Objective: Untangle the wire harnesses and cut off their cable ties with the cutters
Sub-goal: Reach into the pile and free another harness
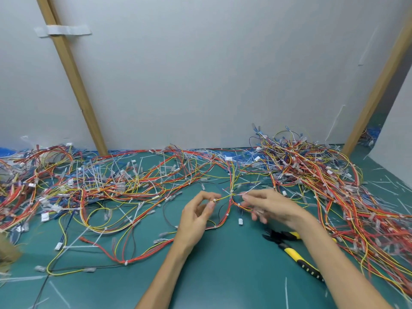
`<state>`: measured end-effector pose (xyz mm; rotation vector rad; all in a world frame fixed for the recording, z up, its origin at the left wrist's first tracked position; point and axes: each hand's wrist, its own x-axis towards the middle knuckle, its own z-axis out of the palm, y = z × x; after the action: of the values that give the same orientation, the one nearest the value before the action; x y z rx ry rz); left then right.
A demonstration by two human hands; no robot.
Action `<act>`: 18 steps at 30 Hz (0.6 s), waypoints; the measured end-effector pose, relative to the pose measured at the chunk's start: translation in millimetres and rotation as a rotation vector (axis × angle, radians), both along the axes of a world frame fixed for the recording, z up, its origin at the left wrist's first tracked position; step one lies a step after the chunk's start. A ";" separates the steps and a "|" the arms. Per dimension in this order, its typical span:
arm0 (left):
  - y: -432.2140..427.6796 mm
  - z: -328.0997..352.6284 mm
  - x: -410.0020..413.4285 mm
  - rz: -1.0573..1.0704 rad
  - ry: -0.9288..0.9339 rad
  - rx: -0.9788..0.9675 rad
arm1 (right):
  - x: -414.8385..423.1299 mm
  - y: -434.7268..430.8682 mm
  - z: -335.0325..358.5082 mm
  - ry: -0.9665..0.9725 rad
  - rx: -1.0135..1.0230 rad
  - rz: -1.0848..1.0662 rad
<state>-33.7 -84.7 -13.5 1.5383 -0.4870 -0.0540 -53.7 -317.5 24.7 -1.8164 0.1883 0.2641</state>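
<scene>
We pinched the harness [228,214] at a cable tie [214,200] in our left hand [196,217], its other branch in our right hand [272,206], beside whose wrist the cutters [292,248] lay, handles toward us.

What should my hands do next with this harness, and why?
Probably the right hand should let go and pick up the cutters lying on the mat under its forearm: the left hand pinches the harness beside a white cable tie, ready to snip.
</scene>
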 end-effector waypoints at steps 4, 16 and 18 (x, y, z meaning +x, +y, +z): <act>5.5 3.4 1.8 -0.157 0.086 -0.063 | 12.6 8.3 -6.9 0.018 0.144 0.076; -0.1 0.4 6.1 -0.057 0.192 -0.207 | 28.7 22.2 5.6 -0.110 0.310 0.051; -1.4 1.0 7.0 -0.038 0.200 -0.256 | 29.9 20.7 10.4 -0.163 0.260 0.021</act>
<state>-26.8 -86.1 -12.6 1.2574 -0.3498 -0.1672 -23.8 -296.8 35.1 -1.5741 0.0187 0.1466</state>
